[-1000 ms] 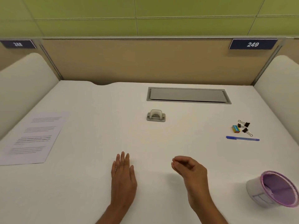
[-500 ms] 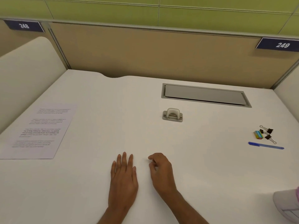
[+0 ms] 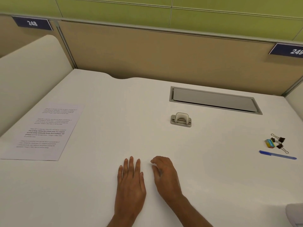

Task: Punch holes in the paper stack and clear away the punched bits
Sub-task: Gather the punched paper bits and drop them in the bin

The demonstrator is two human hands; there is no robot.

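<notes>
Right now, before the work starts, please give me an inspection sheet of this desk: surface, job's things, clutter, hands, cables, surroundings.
Surface: white desk, a closed grey hatch set in it at the back.
Job's things: printed white paper stack flat at the left; small grey metal hole punch at the centre, apart from the paper.
Clutter: two black binder clips, a small colourful eraser and a blue pen at the right; a pale container at the lower right edge, cut off.
Hands: left hand flat on the desk; right hand loosely curled; both hold nothing.
Cables: nothing seen.
Surroundings: tan partition, number plates 248 and 249.
</notes>
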